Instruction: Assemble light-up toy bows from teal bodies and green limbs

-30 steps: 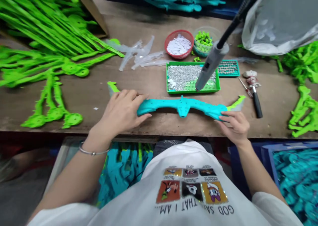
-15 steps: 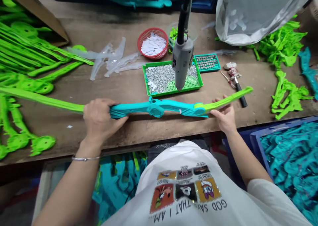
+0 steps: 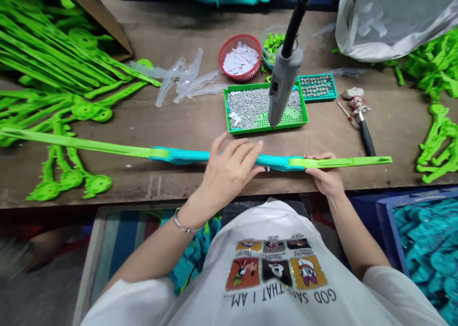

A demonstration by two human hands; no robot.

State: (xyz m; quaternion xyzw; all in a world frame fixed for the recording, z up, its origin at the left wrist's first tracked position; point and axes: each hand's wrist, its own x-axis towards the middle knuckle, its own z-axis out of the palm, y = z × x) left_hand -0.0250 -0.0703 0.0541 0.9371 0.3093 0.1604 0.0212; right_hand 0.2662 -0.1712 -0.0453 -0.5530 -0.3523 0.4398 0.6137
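Observation:
A long toy bow (image 3: 189, 156) with a turquoise middle and a light green limb at each end lies crosswise before me, its narrow edge up. My left hand (image 3: 232, 168) is over its middle, fingers along the far side and thumb on the near side, hiding the centre part. At the right joint, where turquoise meets green, my right hand (image 3: 327, 173) grips the bow between thumb and fingers. Above the bow hangs a grey power screwdriver (image 3: 284, 87), held by nothing but its black cable. Behind it sits a green tray (image 3: 266, 129) of small silvery screws.
A red basket (image 3: 223, 54) of white pieces, a teal tray (image 3: 318, 98) of small round metal parts and a black-handled hammer (image 3: 365, 135) stand on the table. Green limbs (image 3: 64, 54) are piled at left. A blue crate (image 3: 390, 221) of turquoise parts stands at lower right.
The bow has been turned so its narrow edge faces up. My left hand has moved from its left joint to its middle; my right hand still holds near the right joint.

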